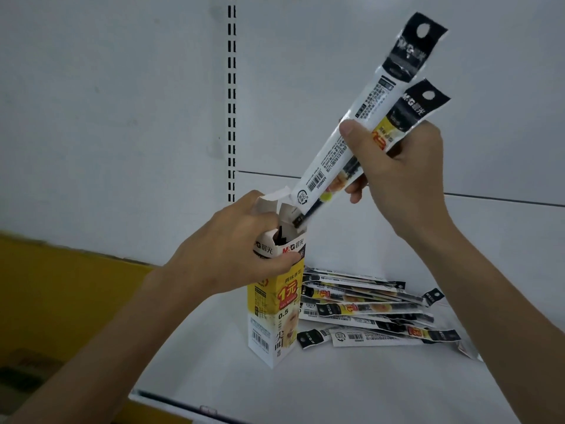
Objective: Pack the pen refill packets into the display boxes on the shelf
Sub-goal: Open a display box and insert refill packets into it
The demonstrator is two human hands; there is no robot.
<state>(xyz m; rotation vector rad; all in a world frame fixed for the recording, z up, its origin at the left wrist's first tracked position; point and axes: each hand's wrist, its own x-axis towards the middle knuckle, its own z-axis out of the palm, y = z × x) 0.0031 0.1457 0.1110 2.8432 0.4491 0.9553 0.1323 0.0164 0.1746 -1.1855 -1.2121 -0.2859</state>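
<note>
The display box (276,307) is gripped by the left hand (232,249) while two refill packets (342,145), clasped in the right hand (397,166), are angled into its top. Many loose packets (376,310) are left at its three o'clock.

1. The display box (275,316), upright on the shelf (214,377), carries "M&G 晨光" on its top band.
2. Its yellow face shows a red "1元", then "0.5", then large "尖叫". A barcode sits low on its white side.
3. Raised above it, the nearer packet (342,145) shows a barcode and a round "360°" mark. Its small print is unreadable.
4. The farther packet (406,114) reads "M&G晨光" on its black header.
5. The loose packets (367,307) beside the box show "1元" and barcodes.
</note>
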